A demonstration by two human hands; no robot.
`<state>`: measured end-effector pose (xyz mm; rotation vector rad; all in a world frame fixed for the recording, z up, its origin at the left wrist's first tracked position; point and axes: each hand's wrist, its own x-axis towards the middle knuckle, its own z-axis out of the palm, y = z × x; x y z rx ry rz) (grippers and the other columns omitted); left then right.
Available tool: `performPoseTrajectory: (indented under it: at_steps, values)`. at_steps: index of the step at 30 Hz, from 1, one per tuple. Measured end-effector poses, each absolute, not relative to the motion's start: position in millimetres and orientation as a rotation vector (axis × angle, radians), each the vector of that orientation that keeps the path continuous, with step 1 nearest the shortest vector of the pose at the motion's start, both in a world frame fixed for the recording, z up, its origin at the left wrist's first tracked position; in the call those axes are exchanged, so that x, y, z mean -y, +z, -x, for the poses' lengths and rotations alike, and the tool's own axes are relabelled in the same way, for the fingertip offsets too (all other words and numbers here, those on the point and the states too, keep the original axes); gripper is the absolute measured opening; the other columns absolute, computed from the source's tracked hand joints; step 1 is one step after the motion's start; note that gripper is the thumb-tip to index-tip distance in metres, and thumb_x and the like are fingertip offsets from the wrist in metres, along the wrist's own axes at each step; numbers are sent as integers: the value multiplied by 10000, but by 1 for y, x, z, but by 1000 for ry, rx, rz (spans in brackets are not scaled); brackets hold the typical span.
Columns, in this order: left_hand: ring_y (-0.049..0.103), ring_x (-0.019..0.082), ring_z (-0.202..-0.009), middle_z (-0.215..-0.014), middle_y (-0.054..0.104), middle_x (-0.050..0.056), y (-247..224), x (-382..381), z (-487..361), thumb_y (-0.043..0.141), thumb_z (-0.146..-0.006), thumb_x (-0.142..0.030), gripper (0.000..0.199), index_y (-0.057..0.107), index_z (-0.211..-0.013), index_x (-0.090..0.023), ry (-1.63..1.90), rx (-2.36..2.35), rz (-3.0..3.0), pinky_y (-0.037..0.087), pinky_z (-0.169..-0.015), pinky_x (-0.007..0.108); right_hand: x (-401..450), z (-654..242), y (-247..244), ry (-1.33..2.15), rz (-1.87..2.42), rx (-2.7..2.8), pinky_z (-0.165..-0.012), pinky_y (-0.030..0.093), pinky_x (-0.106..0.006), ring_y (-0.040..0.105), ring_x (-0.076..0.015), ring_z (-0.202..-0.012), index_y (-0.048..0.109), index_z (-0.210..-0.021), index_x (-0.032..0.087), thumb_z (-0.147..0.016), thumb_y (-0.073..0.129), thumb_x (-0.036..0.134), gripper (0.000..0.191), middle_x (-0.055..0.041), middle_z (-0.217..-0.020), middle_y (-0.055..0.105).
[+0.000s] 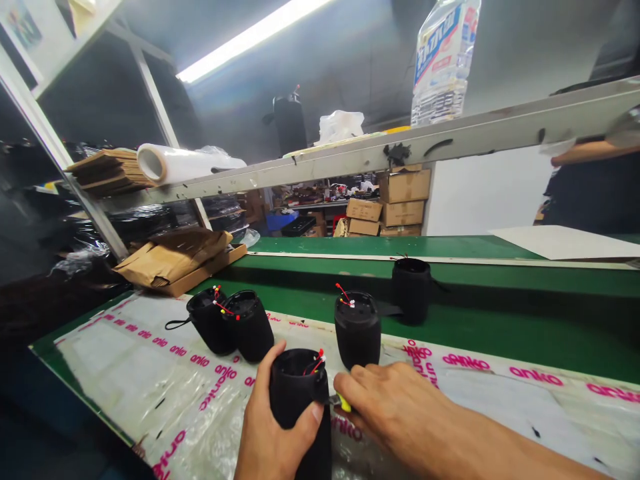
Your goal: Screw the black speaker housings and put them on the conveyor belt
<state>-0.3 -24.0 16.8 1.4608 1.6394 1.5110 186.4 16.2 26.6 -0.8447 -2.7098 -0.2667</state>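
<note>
The left hand [273, 427] wraps around a black speaker [300, 407] standing upright at the near edge of the bench, thumb across its front. The right hand [395, 407] lies knuckles up just beside it, fingers curled onto a small yellow-tipped tool [343, 402] that touches the speaker's side; most of the tool is hidden, so its kind is unclear. The speaker's base is cut off by the frame edge. It is a fabric-covered cylinder with red and white wires [316, 363] poking from its open top. It sits on clear printed plastic sheet [150, 373]. Four similar speakers [357, 333] stand behind.
</note>
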Motion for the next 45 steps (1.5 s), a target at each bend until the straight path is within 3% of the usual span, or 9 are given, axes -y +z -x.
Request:
performPoseTrajectory:
  at_steps: [7,13,22,28,38,45]
  values:
    - [597,305,-1158,-1201,665,64,18,24,0,676,-689,-425,681,500,-1316,-225,1512,-1644,-1460,424,-1042,458,-17,-186,21,-390,803,2723,-467,165,-345,575,-199,-580,406,-974,219,-749,552,15,337,10,-797,605]
    - [610,311,-1140,-1187,672,69,13,21,2,693,-672,-439,711,498,-1322,-225,1521,-1684,-1445,434,-1040,469,-16,-180,10,-583,952,2661,-437,66,-359,556,-205,-512,391,-1026,205,-661,581,65,434,-10,-766,586]
    - [605,330,-1150,-1170,684,79,15,17,2,679,-671,-411,671,514,-1293,-219,1496,-1724,-1465,442,-1021,500,-19,-178,13,-617,914,2659,-423,57,-367,533,-200,-472,432,-1050,171,-630,586,111,451,-21,-734,591]
    - [610,301,-1167,-1183,696,38,14,11,10,697,-678,-459,655,528,-1274,-248,1475,-1615,-1508,473,-1021,422,-26,-176,19,-545,809,2690,-432,103,-362,526,-185,-502,480,-959,177,-663,537,36,332,-17,-739,588]
    - [599,301,-1181,-1182,702,33,14,7,15,699,-676,-461,661,518,-1274,-248,1436,-1631,-1495,485,-970,379,-31,-166,22,-465,859,2709,-394,91,-368,543,-186,-519,489,-905,192,-715,609,103,242,-23,-710,591]
    - [613,286,-1141,-1188,690,26,9,7,22,697,-683,-551,700,502,-1290,-261,1446,-1506,-1463,457,-979,350,-35,-171,25,-197,838,2735,-461,234,-327,597,-187,-621,501,-967,183,-852,567,75,171,-18,-832,648]
